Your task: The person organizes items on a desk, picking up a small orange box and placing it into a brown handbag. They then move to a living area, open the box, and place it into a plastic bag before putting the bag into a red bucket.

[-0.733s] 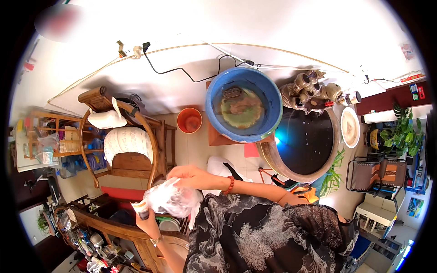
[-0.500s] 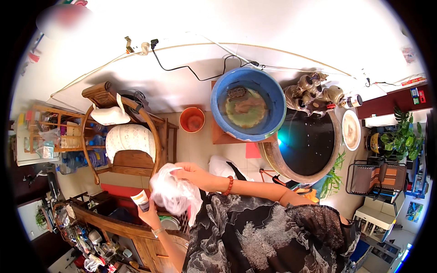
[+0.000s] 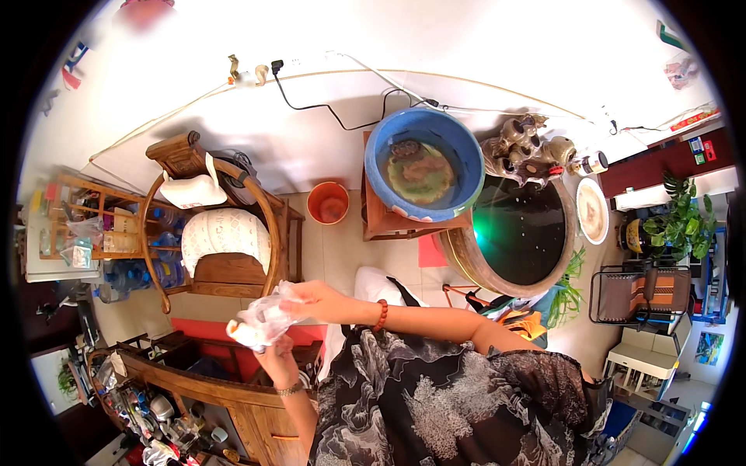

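My right hand (image 3: 322,303), with a red bead bracelet at the wrist, pinches a crumpled clear plastic bag (image 3: 268,314). Just below it, my left hand (image 3: 274,362) is closed on a small white container with an orange marking (image 3: 235,328). The bag lies over most of that container and over the left fingertips, so only the container's pale end shows at the left. Whether the container is inside the bag or merely behind it, I cannot tell.
A wooden armchair (image 3: 227,268) with a white cushion stands at the left, an orange bucket (image 3: 328,186) beyond my hands. A blue tub (image 3: 478,159) with water and a turtle sits on a wooden stand, beside a large dark-water pot (image 3: 571,260). A wooden cabinet (image 3: 233,398) is at lower left.
The plastic bag has come left and down over the container, which stood uncovered beside it before. My left hand has moved slightly right and up, toward the right hand.
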The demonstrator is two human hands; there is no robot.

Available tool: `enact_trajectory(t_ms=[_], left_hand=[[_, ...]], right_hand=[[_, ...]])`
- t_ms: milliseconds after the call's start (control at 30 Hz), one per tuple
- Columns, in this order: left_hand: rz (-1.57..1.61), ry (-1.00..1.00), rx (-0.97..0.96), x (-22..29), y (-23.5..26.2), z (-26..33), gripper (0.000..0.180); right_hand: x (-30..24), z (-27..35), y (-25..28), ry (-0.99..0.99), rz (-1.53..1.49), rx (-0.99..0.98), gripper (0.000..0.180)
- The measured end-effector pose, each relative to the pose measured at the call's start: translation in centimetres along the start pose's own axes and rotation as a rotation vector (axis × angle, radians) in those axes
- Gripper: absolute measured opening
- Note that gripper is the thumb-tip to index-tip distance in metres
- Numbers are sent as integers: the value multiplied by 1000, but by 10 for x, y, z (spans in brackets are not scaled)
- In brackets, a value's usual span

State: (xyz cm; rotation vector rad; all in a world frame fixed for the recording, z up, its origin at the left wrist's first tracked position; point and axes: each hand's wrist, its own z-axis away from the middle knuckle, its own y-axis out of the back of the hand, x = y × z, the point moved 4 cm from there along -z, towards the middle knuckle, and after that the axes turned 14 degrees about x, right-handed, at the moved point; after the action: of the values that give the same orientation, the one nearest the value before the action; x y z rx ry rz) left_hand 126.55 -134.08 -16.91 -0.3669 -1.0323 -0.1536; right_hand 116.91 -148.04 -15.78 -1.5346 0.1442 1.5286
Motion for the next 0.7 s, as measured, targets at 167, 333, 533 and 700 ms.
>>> enact_trajectory(t_ms=[167,333,533,700], left_hand=[[357,49,288,22,75,-33,9],[400,-32,257,33,144,-55,16],[306,-103,265,39,133,-44,5],[461,-168,253,36,158,-48,6]], right_hand=[[-2,-2,45,-123,-50,273,18],[-36,12,73,197,149,382,19],[-31,15,40,-104,-391,271,10],[-35,27,11,97,403,13,27]])
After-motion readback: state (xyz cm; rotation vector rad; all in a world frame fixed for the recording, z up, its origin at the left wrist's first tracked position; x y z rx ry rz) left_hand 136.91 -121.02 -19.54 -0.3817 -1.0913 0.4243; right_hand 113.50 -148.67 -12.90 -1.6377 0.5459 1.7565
